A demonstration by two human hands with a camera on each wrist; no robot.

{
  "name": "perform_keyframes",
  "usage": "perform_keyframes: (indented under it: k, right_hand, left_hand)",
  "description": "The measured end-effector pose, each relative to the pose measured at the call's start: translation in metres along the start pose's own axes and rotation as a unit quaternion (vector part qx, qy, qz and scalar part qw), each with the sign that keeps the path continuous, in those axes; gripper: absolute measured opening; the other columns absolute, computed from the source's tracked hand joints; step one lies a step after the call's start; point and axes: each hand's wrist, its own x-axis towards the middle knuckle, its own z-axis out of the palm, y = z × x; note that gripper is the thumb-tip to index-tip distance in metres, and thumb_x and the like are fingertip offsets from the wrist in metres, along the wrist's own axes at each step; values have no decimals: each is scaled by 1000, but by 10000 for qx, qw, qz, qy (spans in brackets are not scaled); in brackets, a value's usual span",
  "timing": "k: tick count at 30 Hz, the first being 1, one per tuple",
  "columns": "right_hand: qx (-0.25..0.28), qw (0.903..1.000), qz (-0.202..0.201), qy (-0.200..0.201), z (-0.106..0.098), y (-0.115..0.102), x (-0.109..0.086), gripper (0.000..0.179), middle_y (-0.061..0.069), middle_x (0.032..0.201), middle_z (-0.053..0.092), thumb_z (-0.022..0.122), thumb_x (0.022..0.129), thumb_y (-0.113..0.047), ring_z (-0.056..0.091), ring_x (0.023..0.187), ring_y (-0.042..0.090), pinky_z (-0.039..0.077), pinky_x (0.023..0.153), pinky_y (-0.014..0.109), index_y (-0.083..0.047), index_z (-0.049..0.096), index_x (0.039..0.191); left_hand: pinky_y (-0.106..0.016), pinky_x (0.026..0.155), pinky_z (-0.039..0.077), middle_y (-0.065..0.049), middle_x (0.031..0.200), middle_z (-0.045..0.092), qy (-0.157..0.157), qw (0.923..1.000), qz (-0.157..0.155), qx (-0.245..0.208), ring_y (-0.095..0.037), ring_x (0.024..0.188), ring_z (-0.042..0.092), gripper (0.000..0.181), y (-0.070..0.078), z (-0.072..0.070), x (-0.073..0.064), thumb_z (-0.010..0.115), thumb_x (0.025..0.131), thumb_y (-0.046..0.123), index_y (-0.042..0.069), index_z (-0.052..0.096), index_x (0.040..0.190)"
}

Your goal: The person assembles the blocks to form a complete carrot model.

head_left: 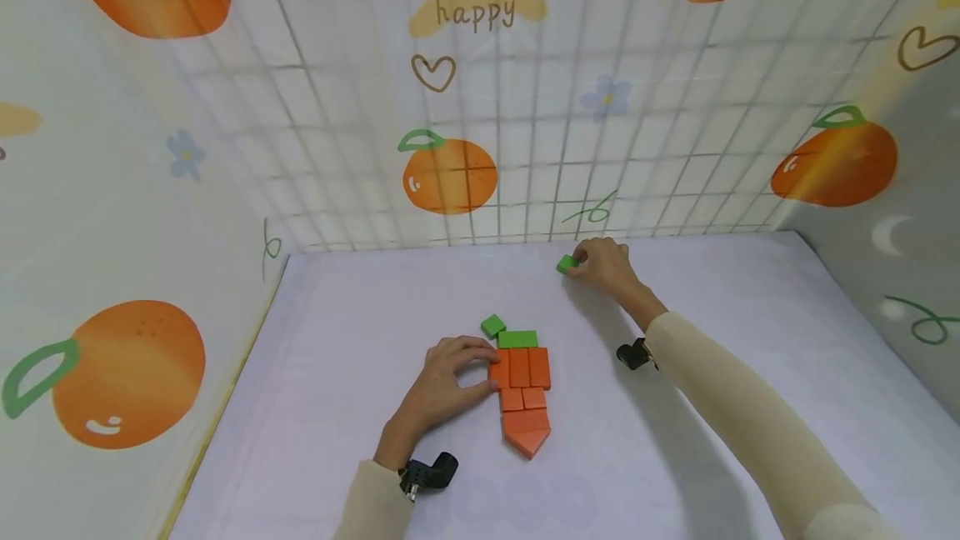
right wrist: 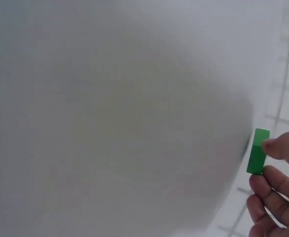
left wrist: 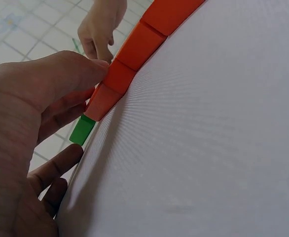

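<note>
On the white table, flat orange blocks (head_left: 519, 367) lie edge to edge, ending in a pointed orange block (head_left: 527, 440) at the near end. Across their far end lies a green rectangular block (head_left: 517, 339), with a small green block (head_left: 492, 325) turned at an angle by its corner. My left hand (head_left: 447, 382) holds the leftmost orange block (head_left: 498, 371) between thumb and index finger; its thumb presses an orange edge in the left wrist view. Farther back and to the right, my right hand (head_left: 606, 265) pinches another small green block (right wrist: 258, 151) by its sides.
A pale cloth wall (head_left: 525, 107) printed with oranges and a grid rises behind the table (head_left: 360, 298), and printed cloth also hangs at both sides. Small black cameras are strapped to the left wrist (head_left: 429, 474) and the right wrist (head_left: 636, 354).
</note>
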Motion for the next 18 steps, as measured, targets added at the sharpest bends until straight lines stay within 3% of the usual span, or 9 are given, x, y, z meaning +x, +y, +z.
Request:
perform_keyframes:
  k: [11,18]
  right_hand:
    - [448,9958,-797,18,-2,-35,-57,23,7,100,72,78,83,-22,61,100,30,35,92,60,-8,75,101]
    - [440,9943,-966,111,3,-54,-83,18,3,96,72,81,80,-20,59,98,29,36,91,54,-11,75,95]
  left_hand:
    - [-46,104,30,21,130,55,-40,9999,-96,9,-9,123,44,35,0,0,0,75,88,44,33,70,121]
    - [-45,105,30,23,130,54,-81,9999,-137,40,-7,123,44,35,1,1,0,73,89,47,34,70,121]
